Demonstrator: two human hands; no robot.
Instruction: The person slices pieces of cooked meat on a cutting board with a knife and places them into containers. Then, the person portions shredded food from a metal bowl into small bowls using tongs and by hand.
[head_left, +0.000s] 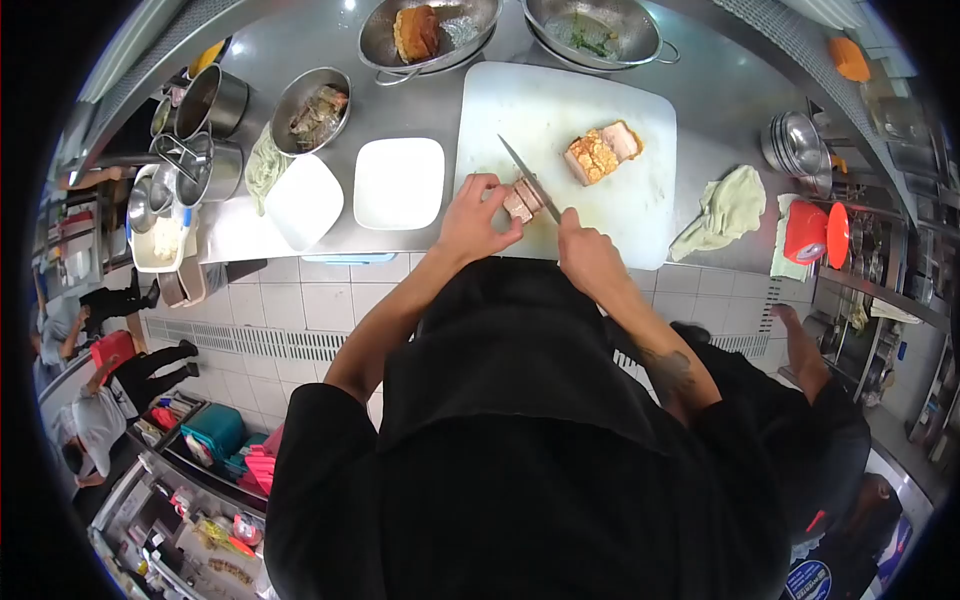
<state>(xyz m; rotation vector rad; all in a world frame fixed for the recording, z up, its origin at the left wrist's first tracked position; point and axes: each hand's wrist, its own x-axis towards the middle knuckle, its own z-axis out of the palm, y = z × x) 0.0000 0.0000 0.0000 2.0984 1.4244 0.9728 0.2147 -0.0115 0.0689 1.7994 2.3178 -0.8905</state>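
Observation:
My right hand is closed round the handle of a kitchen knife, whose long blade points away to the upper left over a white cutting board. Under and beside the blade lies a small piece of roast pork, with cut lines showing across it. The thumb and fingers of my left hand grip this piece from the left, close to the blade. Farther right on the board sits a larger block of roast pork belly with golden, crackled skin, and a slice leans at its far side.
Left of the board are a square white dish, a second white dish and a metal bowl of food scraps. Two strainers stand behind. At right lie a green cloth and a red scale. Other people stand nearby.

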